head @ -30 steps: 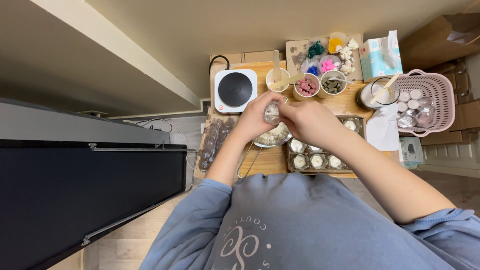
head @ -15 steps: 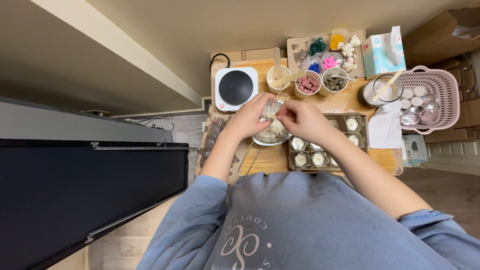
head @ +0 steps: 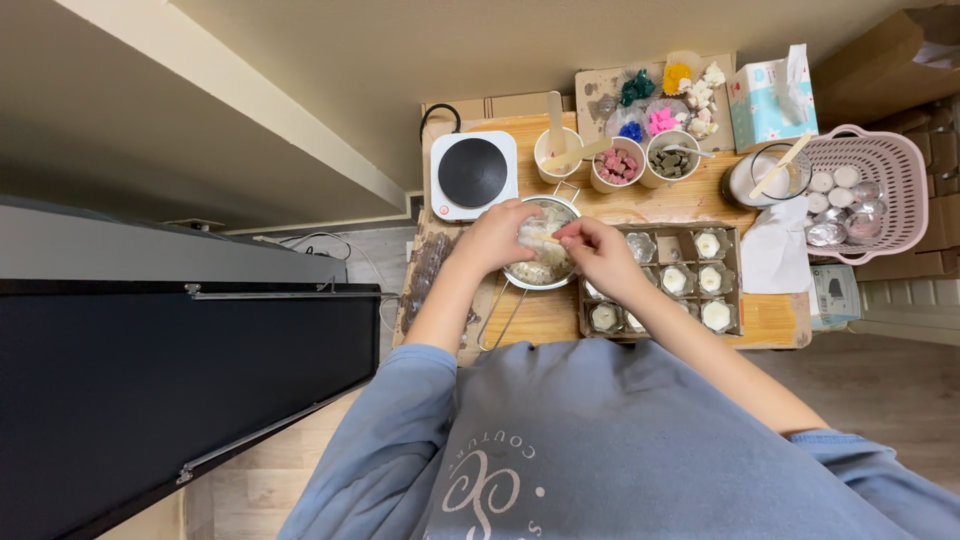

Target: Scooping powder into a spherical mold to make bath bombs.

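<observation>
left hand [head: 497,236]: curled around a small clear cup [head: 535,230], holding it over the pot [head: 545,268]
right hand [head: 600,256]: fingertips pinched at the cup's rim, just right of the left hand; can't tell what, if anything, is in the pinch
cup: between both hands, above the pot, whitish content; tilt unclear
pot: small metal one directly under the hands, pale lumps inside, wire handle [head: 497,315] running back toward the person
tray [head: 735,285]: touching the right hand's far side, compartments with small filled cups; wrist lies across its near left corner
hot plate [head: 472,174]: just beyond the left hand, white body, black disc, nothing on it
three cups [head: 617,165]: beyond both hands in a row, one with a wooden stick, one with pink pieces, one with dark pieces
jar [head: 765,175]: well right of the right hand, wooden stick standing in it
basket [head: 895,165]: pink, far right, holds small round containers
tissue box [head: 768,88]: beyond the jar
table [head: 780,320]: wooden, carries everything above
</observation>
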